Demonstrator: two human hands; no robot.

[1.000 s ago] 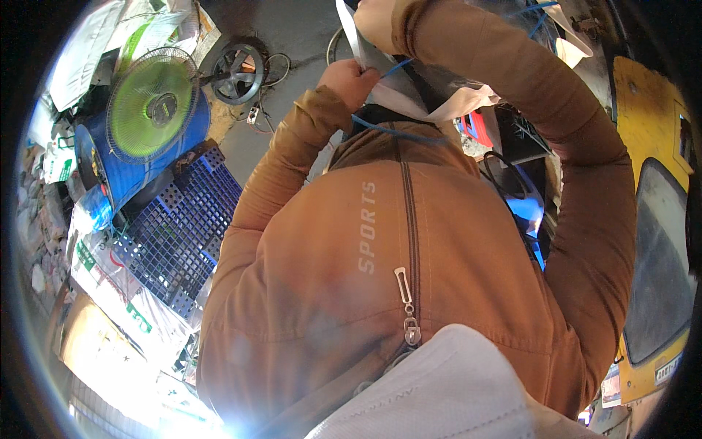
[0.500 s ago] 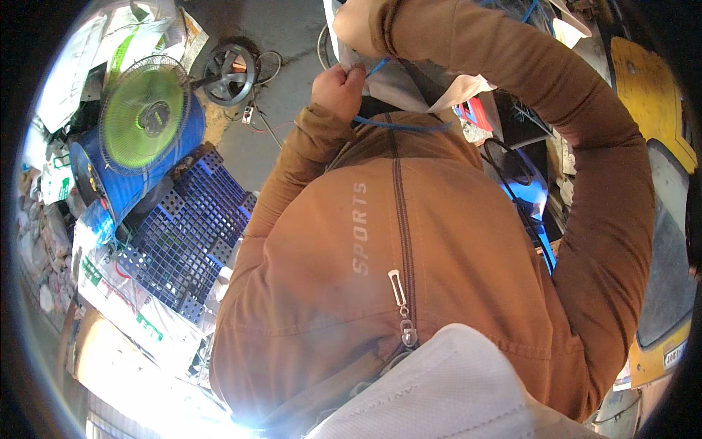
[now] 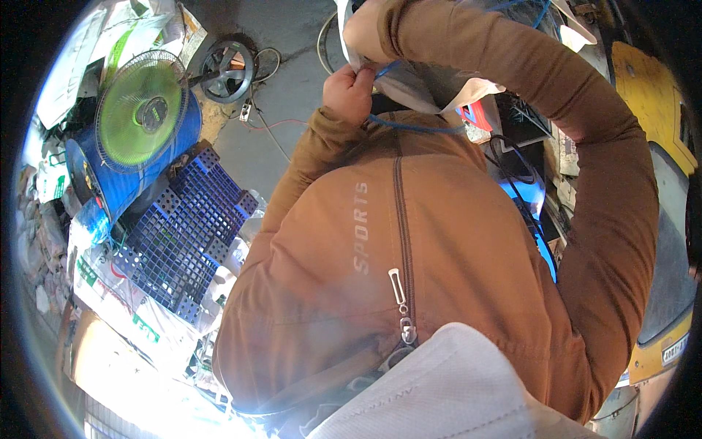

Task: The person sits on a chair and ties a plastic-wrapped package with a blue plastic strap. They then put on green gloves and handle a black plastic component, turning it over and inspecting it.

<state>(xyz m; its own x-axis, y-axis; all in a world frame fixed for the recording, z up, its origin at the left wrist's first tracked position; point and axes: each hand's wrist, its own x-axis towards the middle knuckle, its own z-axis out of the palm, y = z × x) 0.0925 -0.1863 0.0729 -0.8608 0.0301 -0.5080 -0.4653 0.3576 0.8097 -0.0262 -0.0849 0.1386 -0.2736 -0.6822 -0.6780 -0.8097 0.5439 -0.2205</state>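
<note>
At the top of the view, my left hand [image 3: 349, 95] pinches the edge of a white sack-like sheet [image 3: 409, 91], its thumb and fingers pressed together. Just above it, my right hand [image 3: 365, 33] is curled closed against the same sheet's upright strip [image 3: 342, 25]; its fingertips are mostly hidden. A blue cord [image 3: 417, 127] runs from beside my left hand across the front of my brown jacket, below the sheet. More blue strand shows between the hands and the sheet. The right arm arches over the sheet and hides part of it.
On the left stand a green fan [image 3: 142, 110], a blue drum [image 3: 135, 172] and a dark blue plastic pallet [image 3: 186, 234]. A wheel [image 3: 228, 71] and cables lie on the grey floor [image 3: 274, 139]. At right is a yellow machine panel [image 3: 647, 102], with a blue object [image 3: 528, 194] nearer my body.
Both hands and the white sheet have shifted slightly to the right, the left hand also a little lower. Their hold on the sheet looks the same.
</note>
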